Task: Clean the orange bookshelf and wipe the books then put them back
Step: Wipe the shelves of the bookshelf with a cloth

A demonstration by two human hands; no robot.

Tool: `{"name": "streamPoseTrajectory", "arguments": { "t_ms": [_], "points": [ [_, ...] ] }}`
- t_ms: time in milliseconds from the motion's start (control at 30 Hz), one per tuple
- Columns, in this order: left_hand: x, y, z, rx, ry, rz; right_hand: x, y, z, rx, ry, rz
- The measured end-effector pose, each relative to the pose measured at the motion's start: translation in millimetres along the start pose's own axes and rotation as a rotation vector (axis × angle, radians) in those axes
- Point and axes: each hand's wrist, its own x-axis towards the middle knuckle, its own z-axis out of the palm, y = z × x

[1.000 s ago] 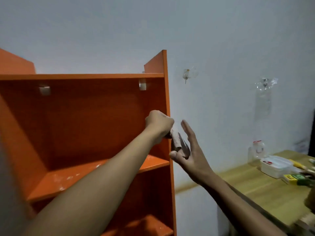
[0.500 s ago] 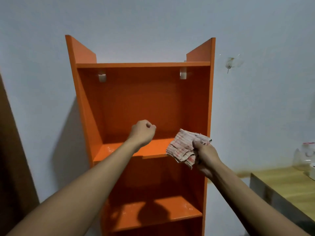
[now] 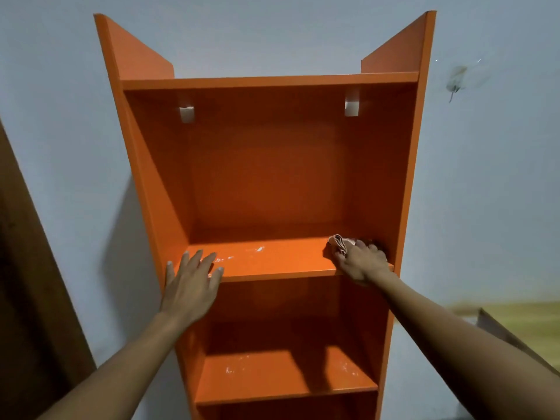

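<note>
Right hand (image 3: 362,262) presses cloth (image 3: 339,242) on orange bookshelf (image 3: 272,262); left hand (image 3: 189,283) flat.

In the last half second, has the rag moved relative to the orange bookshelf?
Yes. The rag, gripped by the right hand, went from in front of the orange bookshelf onto the right end of its middle shelf.

— What is being carried by the middle shelf (image 3: 272,262) of the orange bookshelf (image 3: 266,165)?
— A crumpled cloth (image 3: 339,242) is being pressed onto its right end, and whitish dust marks (image 3: 257,249) are being shown left of centre.
— And the lower shelf (image 3: 281,377)?
— Pale specks are being seen scattered across it.
</note>
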Motion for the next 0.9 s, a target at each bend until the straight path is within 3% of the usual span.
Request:
{"name": "streamPoseTrajectory", "arguments": {
  "t_ms": [133,233,367,433,533,600,667,733,800,900],
  "points": [
    [-4,-21,14,0.038,-0.012,0.027,0,-37,13,0.031,0.029,-0.124],
    [-7,-28,21,0.064,0.032,0.068,-18,-72,28,0.024,0.089,-0.382],
    [-9,-32,23,0.017,0.059,0.085,-51,-102,34,0.251,0.139,-0.721],
    [-9,-33,22,-0.002,0.058,0.088,-57,-109,29,0.403,0.138,-0.797],
    [-9,-33,21,-0.017,0.055,0.090,-56,-108,7,0.655,0.162,-0.751],
    [-10,-33,21,-0.030,0.061,0.089,-45,-96,-13,0.682,0.253,-0.675],
    [-11,-32,22,-0.041,0.068,0.087,-22,-73,-26,0.530,0.328,-0.507],
    [-11,-32,23,-0.044,0.074,0.085,6,-42,-26,0.209,0.373,-0.297],
    [-12,-31,25,-0.042,0.087,0.079,27,-15,-16,0.049,0.292,-0.130],
    [-13,-29,29,-0.043,0.112,0.071,47,-3,-2,0.203,0.036,0.034]
  ]
}}
